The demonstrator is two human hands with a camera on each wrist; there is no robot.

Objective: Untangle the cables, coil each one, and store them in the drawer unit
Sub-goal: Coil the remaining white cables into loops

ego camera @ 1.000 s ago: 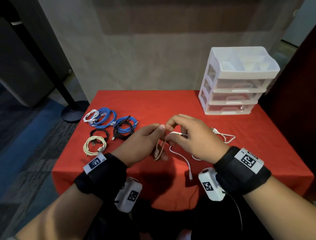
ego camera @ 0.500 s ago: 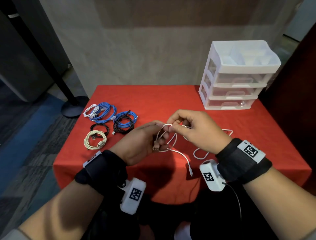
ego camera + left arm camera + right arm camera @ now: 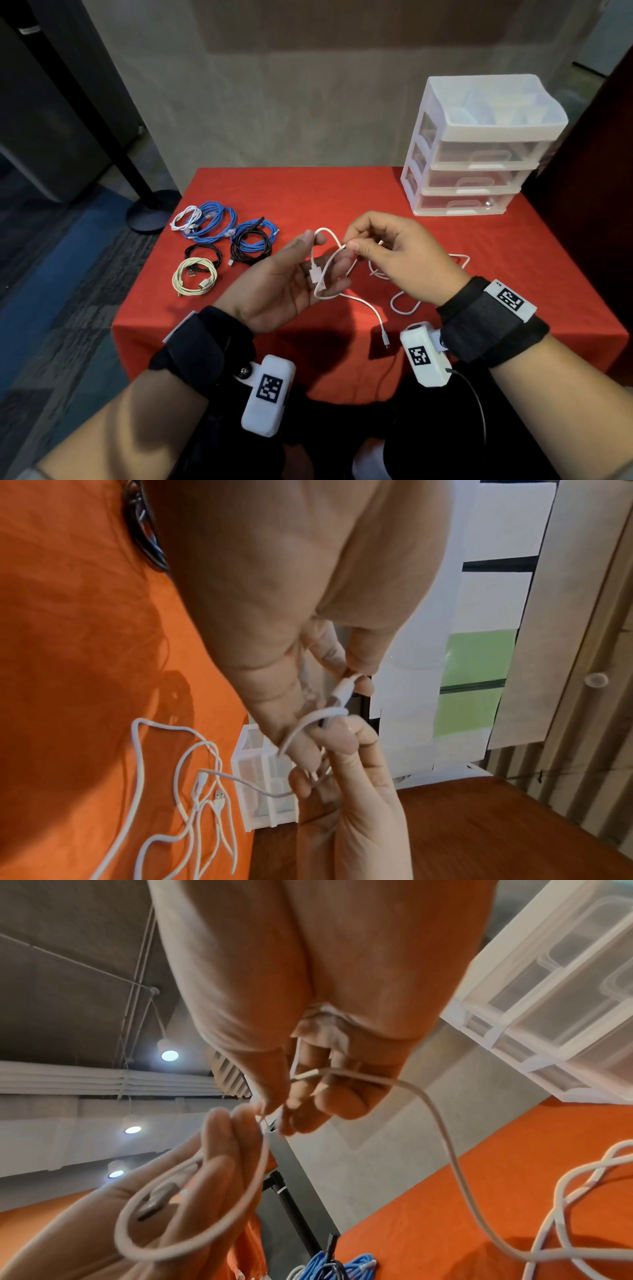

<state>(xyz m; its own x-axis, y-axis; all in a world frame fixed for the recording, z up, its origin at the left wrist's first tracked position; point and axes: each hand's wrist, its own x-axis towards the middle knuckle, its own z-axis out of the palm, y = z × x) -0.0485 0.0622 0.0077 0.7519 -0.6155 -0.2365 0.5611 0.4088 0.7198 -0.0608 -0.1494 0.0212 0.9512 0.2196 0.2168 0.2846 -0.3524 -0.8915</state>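
Coiling a white cable by hand, drawers not yet in play.

Head view: at frame centre the left hand holds the first loop of the white cable against its palm, while the right hand pinches the strand just beside it; the rest trails on the red table, the drawer unit upper right, finished coils at left. Left wrist view: fingers clamp the plug. Right wrist view: thumb and fingertips nip the cable. Next, probably, another wrap laid onto the loop.
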